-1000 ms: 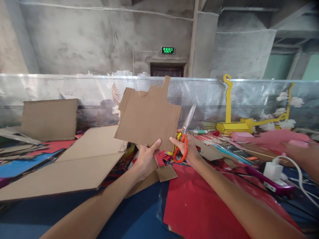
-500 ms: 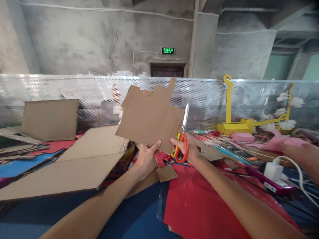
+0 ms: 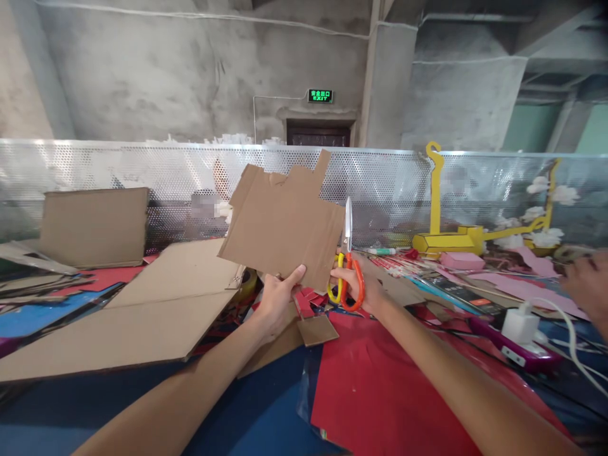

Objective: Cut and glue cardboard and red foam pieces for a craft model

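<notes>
A brown piece of cardboard [image 3: 280, 221] with a cut, notched top edge and a narrow strip sticking up is held raised before me. My left hand [image 3: 278, 301] pinches its lower edge, thumb in front and fingers behind. My right hand [image 3: 363, 285] is closed around scissors [image 3: 348, 256] with one yellow and one orange handle loop. Their blades point upward beside the cardboard's right edge, apart from any cut line. Part of the right hand's fingers is hidden behind the handles.
A large cardboard sheet [image 3: 156, 304] lies left; another cardboard panel [image 3: 95, 227] stands behind it. Red sheet [image 3: 380, 386] covers the front right. Yellow cardboard model [image 3: 446, 240], power strip [image 3: 532, 348] and pink paper [image 3: 532, 288] are right. A co-worker's hand [image 3: 589, 285] is at the far right. A perforated metal barrier [image 3: 380, 177] runs behind.
The cardboard has shifted slightly left. The scissors have turned more upright, with their handle loops spread further apart. The co-worker's hand has moved right, away from the pink paper.
</notes>
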`<action>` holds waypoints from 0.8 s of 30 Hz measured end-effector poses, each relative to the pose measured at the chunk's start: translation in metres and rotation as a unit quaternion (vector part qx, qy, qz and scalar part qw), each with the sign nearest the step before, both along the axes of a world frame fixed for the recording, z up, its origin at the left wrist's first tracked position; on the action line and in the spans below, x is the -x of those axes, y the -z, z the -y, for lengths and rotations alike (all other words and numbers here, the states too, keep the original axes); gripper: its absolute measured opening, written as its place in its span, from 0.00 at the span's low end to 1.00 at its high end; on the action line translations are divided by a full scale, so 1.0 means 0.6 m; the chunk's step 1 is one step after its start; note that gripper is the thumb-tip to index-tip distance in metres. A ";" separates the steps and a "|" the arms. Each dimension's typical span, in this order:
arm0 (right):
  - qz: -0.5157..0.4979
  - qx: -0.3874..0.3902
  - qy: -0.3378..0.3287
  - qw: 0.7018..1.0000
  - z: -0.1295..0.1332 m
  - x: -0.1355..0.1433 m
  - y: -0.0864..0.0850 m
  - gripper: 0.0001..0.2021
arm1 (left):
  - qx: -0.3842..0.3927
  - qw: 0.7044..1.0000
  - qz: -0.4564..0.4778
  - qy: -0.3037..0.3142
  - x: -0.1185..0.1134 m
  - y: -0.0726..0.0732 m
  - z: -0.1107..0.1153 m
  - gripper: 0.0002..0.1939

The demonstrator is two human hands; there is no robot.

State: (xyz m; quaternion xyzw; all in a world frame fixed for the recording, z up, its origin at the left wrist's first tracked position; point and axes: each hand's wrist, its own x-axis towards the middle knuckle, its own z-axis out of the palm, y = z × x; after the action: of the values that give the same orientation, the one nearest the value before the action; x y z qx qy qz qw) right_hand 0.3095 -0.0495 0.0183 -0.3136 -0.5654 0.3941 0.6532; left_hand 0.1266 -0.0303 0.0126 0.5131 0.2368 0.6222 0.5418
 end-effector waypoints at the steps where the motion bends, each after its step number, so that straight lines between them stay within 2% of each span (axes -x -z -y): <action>1: -0.012 0.002 -0.003 1.000 -0.001 0.000 0.000 0.19 | -0.003 1.000 0.008 -0.007 0.000 -0.001 -0.001 0.26; 4: -0.003 0.020 0.017 1.000 -0.001 -0.004 -0.001 0.23 | -0.007 0.999 0.032 -0.025 0.004 -0.004 -0.009 0.25; 10: 0.096 0.019 0.065 0.993 0.012 -0.020 -0.016 0.28 | -0.007 0.997 0.046 -0.062 0.023 -0.006 -0.038 0.24; 14: 0.223 0.016 0.037 0.974 0.035 -0.035 -0.032 0.25 | -0.010 0.993 0.072 -0.098 0.031 -0.013 -0.046 0.22; 19: 0.387 0.089 -0.075 0.914 0.052 -0.053 -0.030 0.17 | -0.025 0.978 0.119 -0.169 0.043 -0.014 -0.070 0.23; 24: 0.500 0.206 -0.085 0.837 0.056 -0.064 -0.017 0.19 | -0.032 0.976 0.109 -0.185 0.054 -0.010 -0.089 0.21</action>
State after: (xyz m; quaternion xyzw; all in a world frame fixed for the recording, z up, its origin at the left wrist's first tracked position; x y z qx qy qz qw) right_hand 0.3478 -0.0832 0.0285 -0.5460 -0.7450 0.3455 0.1660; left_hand 0.0941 0.0233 0.0186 0.4065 0.2469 0.7714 0.4229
